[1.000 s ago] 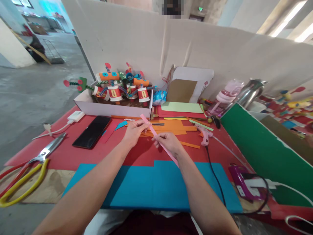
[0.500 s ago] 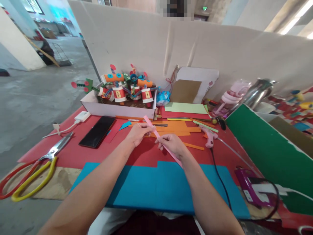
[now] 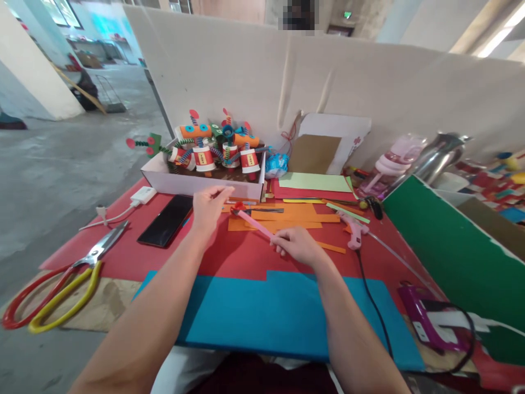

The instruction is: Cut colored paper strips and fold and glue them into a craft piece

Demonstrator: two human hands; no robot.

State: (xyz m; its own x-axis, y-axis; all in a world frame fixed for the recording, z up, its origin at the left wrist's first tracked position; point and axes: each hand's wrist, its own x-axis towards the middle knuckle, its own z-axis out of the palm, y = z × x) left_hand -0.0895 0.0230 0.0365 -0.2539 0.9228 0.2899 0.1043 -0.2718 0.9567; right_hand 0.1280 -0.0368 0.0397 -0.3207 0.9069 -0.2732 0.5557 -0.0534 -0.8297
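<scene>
At the left of my view, big scissors (image 3: pixel 96 253) lie near a phone (image 3: pixel 164 223). Next is the left hand (image 3: pixel 208 210), raised, fingers pointing right; I can't tell from here whether their tips meet. A pink strip (image 3: pixel 256 225) slants over orange paper (image 3: pixel 303 218) to the right hand (image 3: pixel 294 244), which pinches it. Rightmost, I see a glue gun (image 3: pixel 355 234).

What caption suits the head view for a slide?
Right hand holds a pink strip, left hand apart, box of cup figures behind.
</scene>
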